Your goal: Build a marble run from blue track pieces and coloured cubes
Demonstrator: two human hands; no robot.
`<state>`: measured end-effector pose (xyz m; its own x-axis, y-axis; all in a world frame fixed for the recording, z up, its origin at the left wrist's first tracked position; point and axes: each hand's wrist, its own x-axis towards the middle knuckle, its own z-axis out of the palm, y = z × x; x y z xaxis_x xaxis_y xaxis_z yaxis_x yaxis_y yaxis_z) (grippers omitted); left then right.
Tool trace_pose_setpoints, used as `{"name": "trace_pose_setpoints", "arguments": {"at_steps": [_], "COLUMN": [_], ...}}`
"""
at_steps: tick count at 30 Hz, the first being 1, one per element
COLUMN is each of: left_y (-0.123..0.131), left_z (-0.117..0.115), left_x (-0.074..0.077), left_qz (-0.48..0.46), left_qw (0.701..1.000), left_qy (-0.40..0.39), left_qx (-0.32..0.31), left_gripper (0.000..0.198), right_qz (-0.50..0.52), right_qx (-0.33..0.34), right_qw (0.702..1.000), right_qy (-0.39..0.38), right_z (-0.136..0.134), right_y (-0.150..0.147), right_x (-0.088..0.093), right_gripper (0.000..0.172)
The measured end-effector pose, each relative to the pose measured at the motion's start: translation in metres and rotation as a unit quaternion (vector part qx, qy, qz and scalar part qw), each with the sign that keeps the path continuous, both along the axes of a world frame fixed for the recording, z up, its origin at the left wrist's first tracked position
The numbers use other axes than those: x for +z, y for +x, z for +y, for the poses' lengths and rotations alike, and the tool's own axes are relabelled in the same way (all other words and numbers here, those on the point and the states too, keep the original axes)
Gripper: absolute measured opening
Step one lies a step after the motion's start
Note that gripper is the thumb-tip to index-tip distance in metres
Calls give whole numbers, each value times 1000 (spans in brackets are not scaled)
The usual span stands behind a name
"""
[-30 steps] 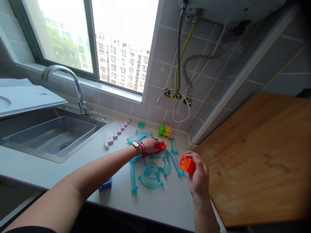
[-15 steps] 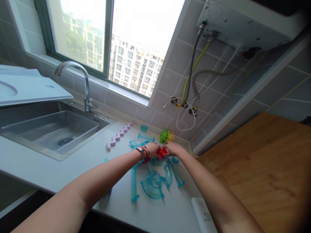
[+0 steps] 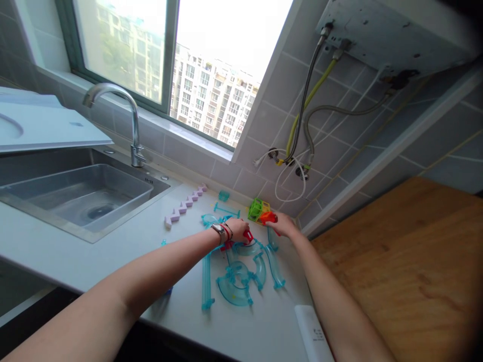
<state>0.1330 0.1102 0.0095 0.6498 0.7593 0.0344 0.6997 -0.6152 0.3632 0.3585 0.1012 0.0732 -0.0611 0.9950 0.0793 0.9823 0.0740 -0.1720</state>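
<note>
My left hand, with a watch and red bands at the wrist, is closed on a small red plastic block above the counter. In my right hand is an orange-red plastic block, held right beside the green cube frame and a yellow one behind it; whether they touch I cannot tell. Below the hands lie clear blue track pieces: a curved piece, a long straight one and a bent one. Another red piece shows partly under my left wrist.
A zigzag row of lilac pieces lies left of the blue parts. Farther left is the sink with a faucet. A white box lies by my right forearm. Hoses hang from a wall unit above.
My hands were together at the red blocks and are now apart. My right hand has moved right and away from me, carrying the orange-red block to the green cube frame.
</note>
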Motion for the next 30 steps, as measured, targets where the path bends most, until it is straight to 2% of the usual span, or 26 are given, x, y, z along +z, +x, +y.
{"name": "trace_pose_setpoints", "arguments": {"at_steps": [3, 5, 6, 8, 10, 12, 14, 16, 18, 20, 21, 23, 24, 26, 28, 30], "left_y": [-1, -6, -10, -25, -44, -64, -79, -86, -88, -86, -84, -79, -76, -67, -57, -47], "left_z": [-3, -12, -22, -54, -104, -163, -218, -260, -286, -300, -304, -309, -311, -316, -320, -322], "left_x": [18, 34, 41, 53, 55, 48, 35, 18, 0, -14, -19, -25, -27, -30, -33, -35], "left_qz": [-67, -119, -154, -235, -421, -501, -490, -515, -553, -591, -603, -613, -612, -607, -606, -605], "left_qw": [997, 992, 987, 969, 887, 823, 814, 782, 718, 641, 607, 559, 548, 549, 571, 593], "left_qy": [-30, -37, -42, -66, -188, -267, -310, -351, -415, -474, -496, -529, -540, -546, -528, -508], "left_qx": [14, 28, 33, 33, 1, -19, -18, 33, 80, 126, 146, 176, 182, 177, 168, 156], "left_gripper": [39, 39, 40, 46, 47, 50, 70, 72, 60, 49, 47, 44, 44, 44, 44, 44], "right_qz": [69, 135, 259, 450, 550, 590, 600, 583, 565, 587, 623, 715, 750, 785, 794, 797], "right_qx": [-6, -4, -2, 3, 1, 7, 38, 69, 81, 64, 32, -79, -143, -240, -272, -268], "right_qw": [995, 984, 955, 886, 834, 807, 796, 801, 804, 780, 754, 682, 640, 570, 542, 539], "right_qy": [74, 115, 141, 110, 46, -16, -73, -118, -165, -207, -205, -136, -81, 12, 49, 57], "right_z": [-27, -58, -78, -124, -173, -219, -257, -284, -302, -314, -318, -322, -323, -320, -316, -314], "right_y": [-13, -28, -37, -55, -74, -92, -105, -110, -106, -96, -91, -85, -84, -88, -97, -108], "right_x": [13, 10, 6, -7, -21, -32, -37, -41, -47, -56, -60, -67, -70, -72, -73, -74], "right_gripper": [45, 51, 53, 55, 55, 54, 52, 48, 50, 57, 57, 50, 46, 42, 41, 40]}}
